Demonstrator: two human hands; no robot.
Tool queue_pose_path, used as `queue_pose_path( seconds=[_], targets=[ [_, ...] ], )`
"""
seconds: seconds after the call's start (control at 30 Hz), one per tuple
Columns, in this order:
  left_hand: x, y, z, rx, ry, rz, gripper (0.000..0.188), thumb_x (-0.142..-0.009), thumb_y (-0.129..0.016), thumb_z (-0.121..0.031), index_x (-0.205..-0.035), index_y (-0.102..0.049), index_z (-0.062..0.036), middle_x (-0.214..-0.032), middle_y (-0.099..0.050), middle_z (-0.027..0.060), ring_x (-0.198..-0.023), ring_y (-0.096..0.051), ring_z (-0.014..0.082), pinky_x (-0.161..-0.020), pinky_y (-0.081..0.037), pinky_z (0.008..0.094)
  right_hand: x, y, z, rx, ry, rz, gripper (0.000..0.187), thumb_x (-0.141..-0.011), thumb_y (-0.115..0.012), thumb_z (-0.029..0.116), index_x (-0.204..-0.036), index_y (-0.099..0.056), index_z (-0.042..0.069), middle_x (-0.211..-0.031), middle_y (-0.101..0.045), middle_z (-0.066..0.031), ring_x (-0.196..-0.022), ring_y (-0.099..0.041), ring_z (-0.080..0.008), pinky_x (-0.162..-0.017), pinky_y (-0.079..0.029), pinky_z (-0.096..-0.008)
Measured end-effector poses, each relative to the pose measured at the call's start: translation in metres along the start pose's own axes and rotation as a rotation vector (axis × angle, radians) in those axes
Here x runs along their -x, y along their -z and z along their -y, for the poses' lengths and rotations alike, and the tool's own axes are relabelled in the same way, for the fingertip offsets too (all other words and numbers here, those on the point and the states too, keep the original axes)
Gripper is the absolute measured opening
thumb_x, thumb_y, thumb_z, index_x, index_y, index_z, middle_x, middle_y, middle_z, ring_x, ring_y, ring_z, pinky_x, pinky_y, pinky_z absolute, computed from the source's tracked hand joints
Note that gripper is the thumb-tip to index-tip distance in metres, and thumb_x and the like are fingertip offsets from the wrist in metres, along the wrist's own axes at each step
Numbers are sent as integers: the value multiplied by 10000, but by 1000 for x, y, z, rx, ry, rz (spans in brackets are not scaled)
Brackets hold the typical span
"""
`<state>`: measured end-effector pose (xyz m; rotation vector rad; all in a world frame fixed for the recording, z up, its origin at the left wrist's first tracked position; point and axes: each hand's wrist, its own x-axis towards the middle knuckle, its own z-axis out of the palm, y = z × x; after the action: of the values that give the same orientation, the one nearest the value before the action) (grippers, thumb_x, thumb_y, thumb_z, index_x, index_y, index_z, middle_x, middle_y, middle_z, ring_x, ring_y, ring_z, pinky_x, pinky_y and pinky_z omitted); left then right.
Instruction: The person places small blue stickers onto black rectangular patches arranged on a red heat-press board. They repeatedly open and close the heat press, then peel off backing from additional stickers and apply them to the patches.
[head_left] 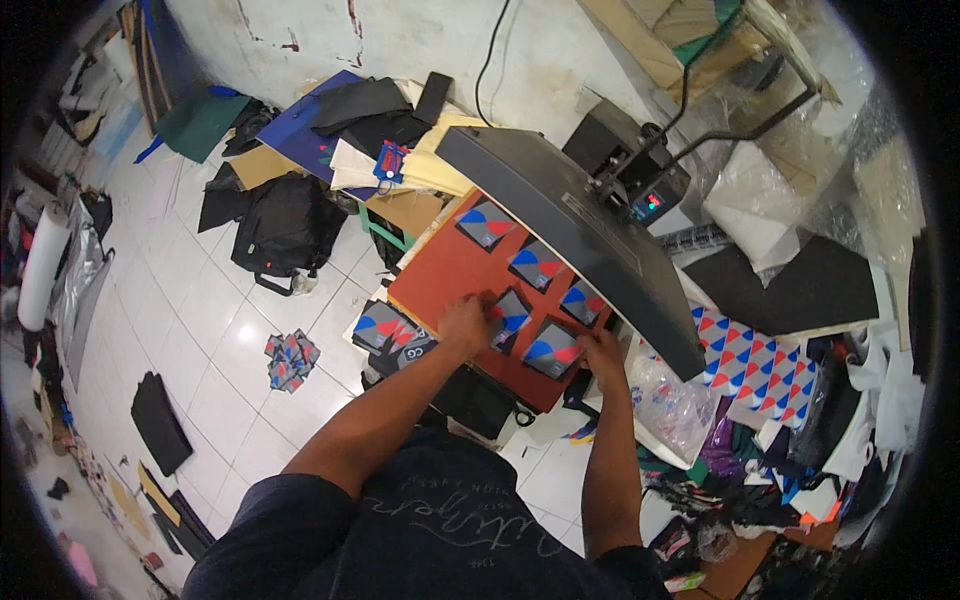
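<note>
Several dark grey pieces with red and blue shapes lie on the red-brown pad of a heat press. My left hand is closed, its fingertips at the left edge of a tilted patterned piece. My right hand pinches the right corner of the nearest patterned piece. Beyond them lie another patterned piece and one at the far corner. A further patterned piece sits partly under the raised black upper plate.
Left of the pad is a stack of patterned pieces; a loose pile lies on the tiled floor. A black bag and sheets stand further left. At right are a patterned sheet, clear plastic and scraps. A lit controller sits behind the plate.
</note>
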<state>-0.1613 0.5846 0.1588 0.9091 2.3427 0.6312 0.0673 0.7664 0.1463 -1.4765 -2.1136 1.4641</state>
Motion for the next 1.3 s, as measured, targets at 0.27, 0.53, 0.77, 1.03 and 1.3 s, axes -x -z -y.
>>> queue_pose_path(
  seconds=[0.27,0.53,0.77,1.03,1.3],
  targets=[
    [15,2,47,844,38,98,348,-828,-652,-161,-1139,-570,-28,-1035,-643,93,-920,-626,219,-789,-495,320,24,-27,27,-231,144,27,346,-820,-693,135,-1105,-510,62,-967,-586,-61,-760,-564,-112,-584,-460,-237],
    [48,37,52,1319,347,245,476,-852,-646,-167,-1294,-488,-89,-1148,-599,91,-1016,-593,186,-777,-527,375,40,-56,89,-666,77,214,377,-830,-704,122,-1153,-524,47,-1034,-592,-61,-862,-580,-123,-645,-468,-238],
    [54,23,50,1366,404,139,429,-874,-638,-174,-1262,-479,-81,-1052,-640,80,-905,-646,188,-678,-562,326,1,-81,70,198,513,-57,283,-787,-699,58,-1045,-586,34,-997,-642,-113,-952,-620,-252,-795,-500,-359],
    [60,23,50,1084,285,135,445,-854,-648,-94,-1257,-467,-47,-1012,-649,106,-813,-661,183,-636,-573,308,-51,-38,40,830,851,-390,236,-727,-649,58,-962,-647,30,-936,-659,-144,-956,-628,-298,-866,-491,-397],
    [66,26,48,1261,327,131,405,-862,-618,-84,-1243,-482,-74,-1025,-641,100,-840,-653,176,-649,-572,312,-83,-48,-7,1097,959,-578,182,-715,-639,52,-897,-641,45,-863,-655,-143,-850,-645,-302,-786,-518,-420]
  ],
)
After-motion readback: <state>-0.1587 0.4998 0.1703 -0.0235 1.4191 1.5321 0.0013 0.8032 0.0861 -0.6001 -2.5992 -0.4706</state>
